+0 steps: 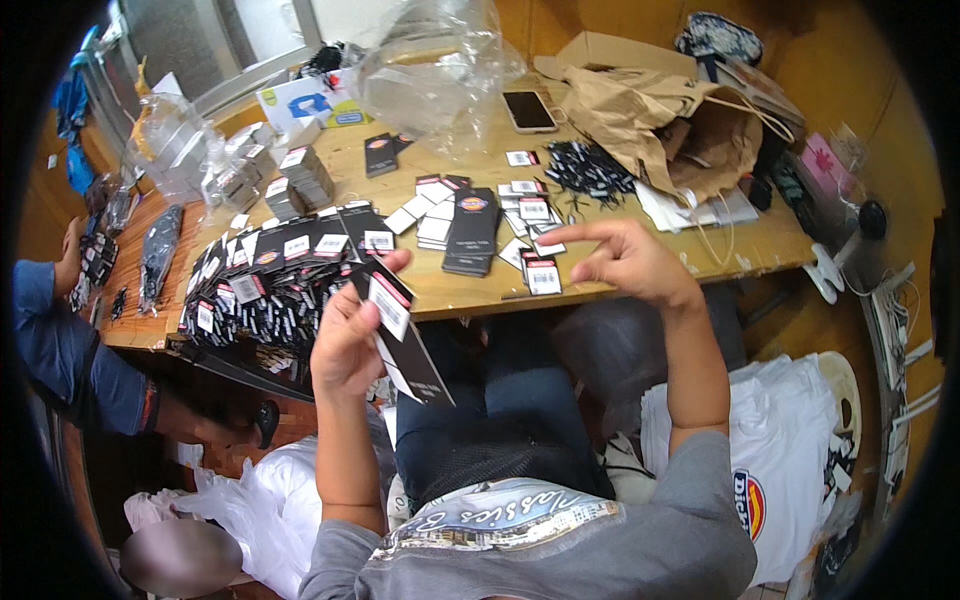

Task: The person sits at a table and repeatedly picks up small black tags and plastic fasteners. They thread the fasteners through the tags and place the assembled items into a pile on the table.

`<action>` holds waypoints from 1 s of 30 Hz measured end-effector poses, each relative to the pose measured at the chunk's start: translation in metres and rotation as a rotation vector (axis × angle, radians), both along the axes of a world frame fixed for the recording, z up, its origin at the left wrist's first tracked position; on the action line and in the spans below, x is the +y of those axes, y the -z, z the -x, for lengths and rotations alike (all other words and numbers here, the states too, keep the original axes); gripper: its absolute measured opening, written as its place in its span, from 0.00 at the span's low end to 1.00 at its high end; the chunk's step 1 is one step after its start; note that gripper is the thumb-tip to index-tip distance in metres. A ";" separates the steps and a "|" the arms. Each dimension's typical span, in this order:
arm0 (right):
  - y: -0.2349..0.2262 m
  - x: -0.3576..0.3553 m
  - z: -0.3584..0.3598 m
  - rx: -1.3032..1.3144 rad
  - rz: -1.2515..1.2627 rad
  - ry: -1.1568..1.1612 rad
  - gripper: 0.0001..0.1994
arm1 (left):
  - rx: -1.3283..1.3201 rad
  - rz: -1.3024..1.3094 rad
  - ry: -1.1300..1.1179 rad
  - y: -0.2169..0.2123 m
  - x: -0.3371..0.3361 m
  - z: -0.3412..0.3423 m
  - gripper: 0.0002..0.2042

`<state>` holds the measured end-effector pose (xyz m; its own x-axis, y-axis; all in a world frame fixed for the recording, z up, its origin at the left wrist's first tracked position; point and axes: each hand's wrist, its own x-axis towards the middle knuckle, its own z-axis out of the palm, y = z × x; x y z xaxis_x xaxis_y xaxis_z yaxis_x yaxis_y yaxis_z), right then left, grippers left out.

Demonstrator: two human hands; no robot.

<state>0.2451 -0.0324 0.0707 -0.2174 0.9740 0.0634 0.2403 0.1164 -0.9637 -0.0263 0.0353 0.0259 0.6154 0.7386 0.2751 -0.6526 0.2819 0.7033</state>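
The wooden tabletop fills the upper half of the view, its near edge running just above the person's lap. A crumpled clear bag sits at its far side, with a brown paper bag tipped over to the right and a phone between them. Along the left edge lies a spread of black tags, overlapping in a fan. A stack of black tags stands mid-table, with small white labels scattered around it.

The left hand is raised in front of the table edge, its grip clamped on a few black tags that hang down over the lap. The right hand hovers above the near edge beside the labels, grip apart, forefinger stretched left, holding nothing.
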 end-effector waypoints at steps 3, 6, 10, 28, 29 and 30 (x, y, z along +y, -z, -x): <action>-0.008 0.017 0.036 -0.174 -0.006 -0.167 0.20 | 0.113 0.003 0.023 -0.018 -0.017 -0.008 0.21; 0.006 0.031 0.075 -0.150 -0.061 -0.260 0.15 | 0.157 0.044 0.039 -0.015 -0.019 -0.011 0.22; -0.001 0.044 0.092 -0.032 -0.090 -0.399 0.09 | 0.068 0.051 0.037 -0.026 -0.013 0.002 0.21; -0.111 0.300 -0.020 -0.775 -0.462 0.664 0.26 | -0.077 0.234 -0.157 0.015 -0.007 0.038 0.15; -0.114 0.290 -0.024 -0.724 -0.572 0.647 0.26 | -0.097 0.292 -0.123 0.018 -0.008 0.034 0.16; -0.116 0.277 -0.029 -0.678 -0.571 0.626 0.22 | -0.095 0.331 -0.111 0.022 -0.008 0.031 0.18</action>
<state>0.2739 0.2447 0.1868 0.1478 0.7891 0.5962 0.8749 0.1768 -0.4509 -0.0571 0.0274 0.0044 0.5097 0.8581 0.0617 -0.7502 0.4082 0.5203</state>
